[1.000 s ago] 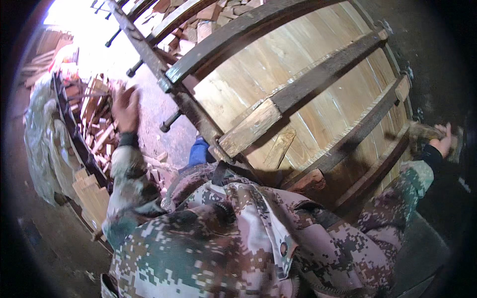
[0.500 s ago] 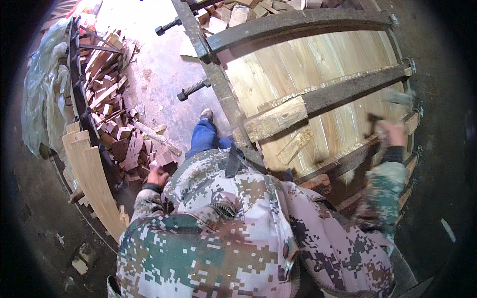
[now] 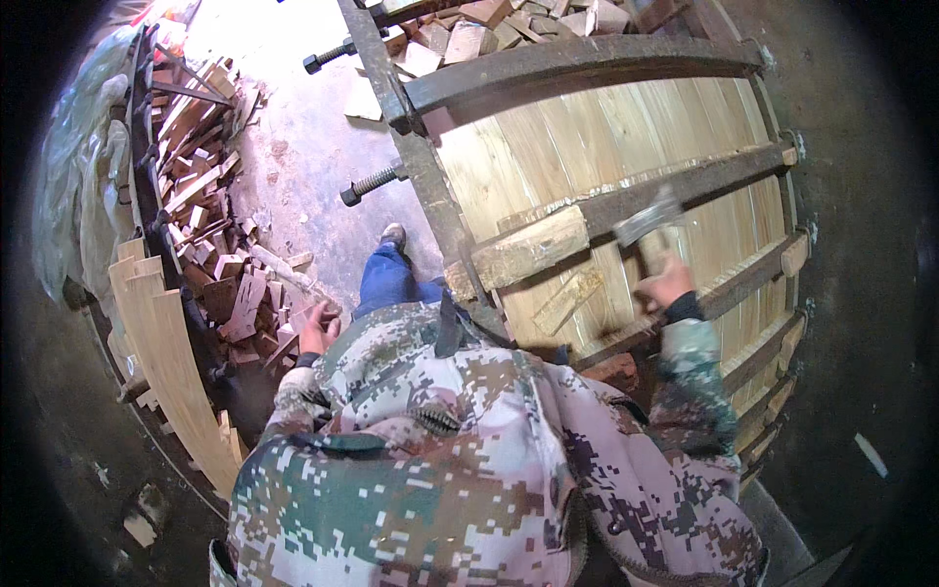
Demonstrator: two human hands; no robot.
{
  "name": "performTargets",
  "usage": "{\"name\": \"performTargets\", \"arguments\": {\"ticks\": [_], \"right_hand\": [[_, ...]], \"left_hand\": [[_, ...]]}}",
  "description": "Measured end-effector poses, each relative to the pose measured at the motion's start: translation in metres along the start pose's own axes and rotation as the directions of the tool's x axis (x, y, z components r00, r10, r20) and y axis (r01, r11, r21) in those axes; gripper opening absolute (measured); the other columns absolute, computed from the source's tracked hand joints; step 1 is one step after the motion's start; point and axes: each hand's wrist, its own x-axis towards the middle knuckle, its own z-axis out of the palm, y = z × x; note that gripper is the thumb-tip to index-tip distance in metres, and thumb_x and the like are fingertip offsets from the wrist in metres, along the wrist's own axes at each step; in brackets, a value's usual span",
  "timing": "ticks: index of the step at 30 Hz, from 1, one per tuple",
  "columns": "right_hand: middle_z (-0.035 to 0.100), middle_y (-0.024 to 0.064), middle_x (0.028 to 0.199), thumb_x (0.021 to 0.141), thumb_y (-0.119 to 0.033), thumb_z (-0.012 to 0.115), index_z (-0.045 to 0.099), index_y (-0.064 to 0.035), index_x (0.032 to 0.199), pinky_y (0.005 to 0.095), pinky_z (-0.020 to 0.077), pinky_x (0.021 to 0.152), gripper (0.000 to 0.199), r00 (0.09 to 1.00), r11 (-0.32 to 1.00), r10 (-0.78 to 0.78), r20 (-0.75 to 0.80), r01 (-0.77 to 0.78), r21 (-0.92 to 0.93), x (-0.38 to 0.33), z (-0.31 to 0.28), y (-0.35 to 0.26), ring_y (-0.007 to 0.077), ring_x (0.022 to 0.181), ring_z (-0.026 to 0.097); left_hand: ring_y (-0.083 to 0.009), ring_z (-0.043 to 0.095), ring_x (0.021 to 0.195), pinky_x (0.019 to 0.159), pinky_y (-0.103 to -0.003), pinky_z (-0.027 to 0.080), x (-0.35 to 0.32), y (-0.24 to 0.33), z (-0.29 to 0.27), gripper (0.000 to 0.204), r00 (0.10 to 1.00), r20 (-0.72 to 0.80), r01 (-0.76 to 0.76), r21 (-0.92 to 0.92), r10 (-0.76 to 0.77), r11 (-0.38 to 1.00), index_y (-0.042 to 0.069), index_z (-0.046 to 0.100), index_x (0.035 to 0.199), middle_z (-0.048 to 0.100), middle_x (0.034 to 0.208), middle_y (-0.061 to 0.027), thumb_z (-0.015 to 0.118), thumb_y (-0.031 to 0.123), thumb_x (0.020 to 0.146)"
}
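Observation:
My right hand (image 3: 668, 286) grips the handle of a hammer (image 3: 648, 223), whose metal head is raised over the wooden plank panel (image 3: 548, 157). The round panel is clamped under dark metal bars (image 3: 675, 184). A wooden wedge block (image 3: 531, 248) sits under one bar, left of the hammer, and a smaller wood piece (image 3: 567, 299) lies just below it. My left hand (image 3: 318, 328) hangs at my side, fingers loose and holding nothing, beside a pile of wood scraps (image 3: 230, 284). My camouflage jacket fills the lower view.
Threaded bolts (image 3: 370, 183) stick out of the frame's upright bar (image 3: 411, 147) on the left. A curved stack of pale boards (image 3: 166, 352) leans at the far left. Offcuts (image 3: 469, 34) are heaped behind the panel. My foot (image 3: 393, 237) stands on the concrete floor (image 3: 293, 127).
My left hand has dropped from up at the frame to my side. My right hand has swung the hammer from the panel's right edge inward toward its middle.

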Motion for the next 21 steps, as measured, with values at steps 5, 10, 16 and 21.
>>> {"name": "performTargets", "arguments": {"ticks": [5, 10, 16, 21], "right_hand": [[0.067, 0.0122, 0.069, 0.077, -0.009, 0.076, 0.059, -0.0013, 0.072, 0.0377, 0.0526, 0.05, 0.019, 0.925, 0.777, 0.252, -0.283, -0.019, 0.63, 0.011, -0.186, 0.002, 0.0201, 0.055, 0.063], [0.069, 0.021, 0.096, 0.068, -0.022, 0.08, 0.064, 0.0017, 0.103, 0.0416, 0.0529, 0.085, 0.045, 0.918, 0.911, 0.035, -0.394, 0.133, 0.391, -0.008, -0.049, -0.051, 0.0327, 0.088, 0.066], [0.07, 0.0207, 0.091, 0.065, -0.009, 0.08, 0.061, 0.0092, 0.111, 0.0387, 0.0524, 0.063, 0.053, 0.992, 0.985, -0.119, -0.033, 0.122, 0.125, -0.023, 0.018, -0.074, 0.0311, 0.068, 0.065], [0.071, 0.0187, 0.091, 0.068, -0.009, 0.082, 0.063, 0.0046, 0.112, 0.0416, 0.0559, 0.065, 0.049, 0.942, 0.925, -0.217, -0.257, 0.283, 0.254, -0.03, -0.001, -0.079, 0.0317, 0.074, 0.069]], "left_hand": [[-0.0244, 0.075, 0.096, 0.088, -0.037, 0.058, -0.02, -0.012, -0.022, 0.066, 0.94, -0.136, 0.323, 0.057, -0.313, 0.945, -0.006, 0.058, 0.139, 0.077, 0.106, -0.0206, 0.08, 0.022, 0.083], [-0.0213, 0.074, 0.099, 0.091, -0.037, 0.057, -0.047, -0.095, 0.002, 0.063, 0.903, -0.157, 0.421, 0.152, -0.399, 0.894, 0.002, 0.059, 0.141, 0.077, 0.11, -0.0158, 0.082, 0.016, 0.084], [-0.0241, 0.074, 0.102, 0.09, -0.036, 0.057, 0.001, -0.038, 0.014, 0.061, 0.985, 0.085, 0.149, 0.009, -0.15, 0.989, 0.005, 0.056, 0.143, 0.074, 0.12, -0.0171, 0.078, 0.012, 0.087], [-0.0248, 0.075, 0.098, 0.091, -0.036, 0.057, 0.013, 0.054, -0.002, 0.057, 0.961, -0.182, 0.214, 0.02, -0.207, 0.977, -0.001, 0.057, 0.14, 0.076, 0.111, -0.0176, 0.074, 0.015, 0.088]]}}
